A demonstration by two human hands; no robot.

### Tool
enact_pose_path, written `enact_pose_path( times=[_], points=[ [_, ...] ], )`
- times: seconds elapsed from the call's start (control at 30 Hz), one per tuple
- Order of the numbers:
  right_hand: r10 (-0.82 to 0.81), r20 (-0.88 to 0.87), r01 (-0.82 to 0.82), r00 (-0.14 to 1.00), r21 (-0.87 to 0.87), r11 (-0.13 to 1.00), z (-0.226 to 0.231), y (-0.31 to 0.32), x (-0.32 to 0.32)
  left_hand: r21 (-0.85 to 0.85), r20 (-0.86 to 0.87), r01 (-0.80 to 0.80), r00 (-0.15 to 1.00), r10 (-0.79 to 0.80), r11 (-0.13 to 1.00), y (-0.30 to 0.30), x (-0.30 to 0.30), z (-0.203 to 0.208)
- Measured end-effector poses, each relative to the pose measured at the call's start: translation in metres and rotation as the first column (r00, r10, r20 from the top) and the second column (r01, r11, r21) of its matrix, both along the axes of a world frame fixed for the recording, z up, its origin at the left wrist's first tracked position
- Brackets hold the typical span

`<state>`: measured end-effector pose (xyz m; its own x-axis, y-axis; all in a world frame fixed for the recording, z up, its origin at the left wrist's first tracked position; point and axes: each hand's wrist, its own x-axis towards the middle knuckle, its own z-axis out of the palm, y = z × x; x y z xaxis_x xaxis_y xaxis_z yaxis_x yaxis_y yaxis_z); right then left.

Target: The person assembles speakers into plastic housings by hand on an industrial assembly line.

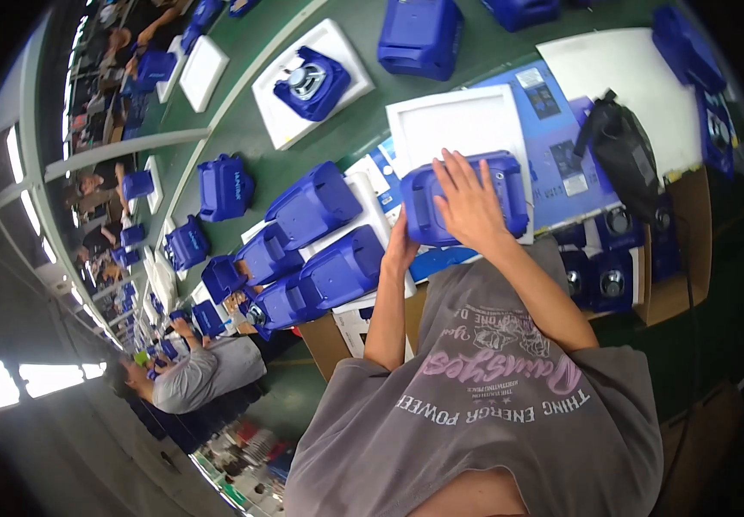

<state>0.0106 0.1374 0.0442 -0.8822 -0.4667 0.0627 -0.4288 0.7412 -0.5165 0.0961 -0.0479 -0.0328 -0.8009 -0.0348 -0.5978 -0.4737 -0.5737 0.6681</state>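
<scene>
Peripheral items, green surface
A black pouch-like item is laid across the edge of a white panel. A cardboard box is positioned nearby. At left, a grey-shirted co-worker and ceiling lights are seen.

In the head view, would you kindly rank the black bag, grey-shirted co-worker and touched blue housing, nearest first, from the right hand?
1. Blue housing, beneath the right hand.
2. Black bag, right.
3. Grey-shirted co-worker, lower left.
</scene>
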Motion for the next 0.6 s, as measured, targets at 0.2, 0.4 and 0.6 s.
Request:
enact_pose_path(
  times=[0.2, 0.4, 0.6],
  points=[
    [0.07, 0.05, -0.064, 0.996, -0.111, 0.992, 0.012, 0.027, -0.015, -0.056, 0.097, 0.327, 0.942, -0.321, 0.943, -0.004, -0.012, 0.011],
    [0.07, 0.129, -0.048, 0.989, -0.166, 0.985, 0.022, 0.03, -0.014, -0.086, 0.065, 0.383, 0.923, -0.379, 0.92, -0.003, -0.017, -0.007],
    [0.008, 0.161, 0.085, 0.987, -0.564, 0.821, 0.068, 0.039, -0.023, 0.111, 0.203, 0.022, 0.978, -0.044, 0.994, -0.003, 0.024, -0.028]
  ],
)
